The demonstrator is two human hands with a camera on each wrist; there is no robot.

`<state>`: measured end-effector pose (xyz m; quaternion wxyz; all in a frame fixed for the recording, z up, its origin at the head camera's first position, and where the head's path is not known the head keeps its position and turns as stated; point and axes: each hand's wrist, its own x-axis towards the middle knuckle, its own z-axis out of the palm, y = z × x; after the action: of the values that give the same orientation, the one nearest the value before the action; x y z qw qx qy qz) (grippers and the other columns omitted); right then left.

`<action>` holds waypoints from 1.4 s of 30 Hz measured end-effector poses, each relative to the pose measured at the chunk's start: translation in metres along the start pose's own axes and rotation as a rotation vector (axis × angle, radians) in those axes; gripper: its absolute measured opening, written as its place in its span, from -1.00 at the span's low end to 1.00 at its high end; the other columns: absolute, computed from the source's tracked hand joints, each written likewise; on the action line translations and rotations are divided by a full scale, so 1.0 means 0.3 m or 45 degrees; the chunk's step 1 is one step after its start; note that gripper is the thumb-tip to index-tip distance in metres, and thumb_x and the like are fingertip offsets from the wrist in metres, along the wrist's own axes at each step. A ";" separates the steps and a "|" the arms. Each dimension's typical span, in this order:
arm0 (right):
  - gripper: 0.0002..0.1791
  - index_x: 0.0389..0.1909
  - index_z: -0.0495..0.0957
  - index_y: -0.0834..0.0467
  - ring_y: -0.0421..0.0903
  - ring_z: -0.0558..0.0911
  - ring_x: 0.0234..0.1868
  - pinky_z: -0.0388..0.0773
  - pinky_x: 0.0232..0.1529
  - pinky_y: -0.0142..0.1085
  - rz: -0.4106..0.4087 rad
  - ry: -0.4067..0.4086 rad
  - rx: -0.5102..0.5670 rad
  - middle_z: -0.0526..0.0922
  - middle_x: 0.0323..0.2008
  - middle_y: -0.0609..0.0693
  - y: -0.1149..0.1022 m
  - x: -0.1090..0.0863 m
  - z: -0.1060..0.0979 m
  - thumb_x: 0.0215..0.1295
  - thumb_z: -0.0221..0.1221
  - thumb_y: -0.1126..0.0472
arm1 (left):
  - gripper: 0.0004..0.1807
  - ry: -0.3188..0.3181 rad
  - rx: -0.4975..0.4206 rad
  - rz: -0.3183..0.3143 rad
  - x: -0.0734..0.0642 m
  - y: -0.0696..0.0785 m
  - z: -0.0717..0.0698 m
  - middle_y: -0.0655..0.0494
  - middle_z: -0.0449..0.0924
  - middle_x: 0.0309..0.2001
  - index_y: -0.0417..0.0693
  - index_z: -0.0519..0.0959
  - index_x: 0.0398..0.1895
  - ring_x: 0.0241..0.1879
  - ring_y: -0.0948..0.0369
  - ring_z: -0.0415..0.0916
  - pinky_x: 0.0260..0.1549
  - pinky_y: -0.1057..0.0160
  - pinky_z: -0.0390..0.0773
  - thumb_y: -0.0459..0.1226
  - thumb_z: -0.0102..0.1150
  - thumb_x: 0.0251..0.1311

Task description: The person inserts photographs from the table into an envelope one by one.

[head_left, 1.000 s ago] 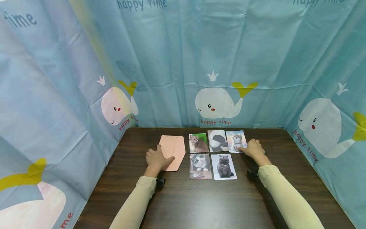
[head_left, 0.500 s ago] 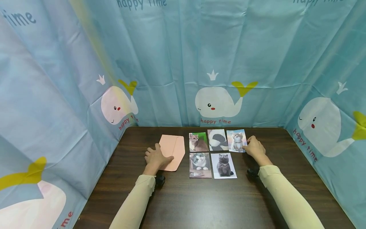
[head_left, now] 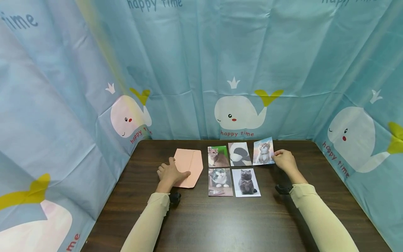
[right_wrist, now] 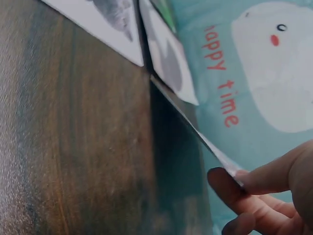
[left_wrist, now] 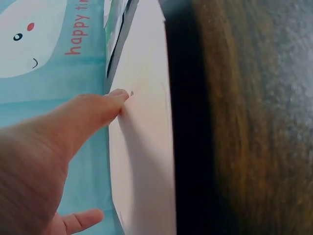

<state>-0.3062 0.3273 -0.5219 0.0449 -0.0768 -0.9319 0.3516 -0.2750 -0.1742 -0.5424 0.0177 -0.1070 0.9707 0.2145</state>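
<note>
My right hand (head_left: 286,161) pinches the right edge of a photo card (head_left: 263,152) showing a tabby kitten. In the right wrist view that card (right_wrist: 193,128) is seen nearly edge-on, tilted up from the table, thumb on one face and fingertips on the other. On the left, my left hand (head_left: 169,174) rests on a pink envelope (head_left: 193,164) with its fingers spread. The left wrist view has the thumb lying on the envelope (left_wrist: 146,147). Beside the envelope lie photo cards of a brown cat (head_left: 218,156), a black-and-white picture (head_left: 240,154), a grey-and-white cat (head_left: 220,180) and a grey cat (head_left: 246,182).
The dark wooden table (head_left: 220,224) meets a light blue curtain (head_left: 189,70) with whale prints along its back and sides. The photo cards lie in two rows near the back edge, right of the envelope.
My right hand has slid the tabby kitten card right, away from its neighbour, then gripped its edge and tilted it up off the table. My left hand has stayed on the envelope.
</note>
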 end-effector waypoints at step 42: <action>-0.67 0.08 0.64 0.36 -0.20 0.57 -0.43 0.48 -0.37 -0.33 -0.109 -0.254 0.637 0.84 -0.24 0.12 -0.348 -0.143 0.307 0.49 0.34 0.19 | 0.37 0.016 -0.350 0.096 -0.034 0.072 0.090 -0.52 0.15 0.52 -0.29 -0.12 0.74 0.24 -0.53 0.46 0.20 -0.44 0.47 0.34 0.35 0.17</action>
<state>-0.2883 0.1828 -0.5230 -0.0148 0.0113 -0.8184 0.5744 -0.2701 -0.1416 -0.5571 -0.0113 -0.0731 0.9356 0.3453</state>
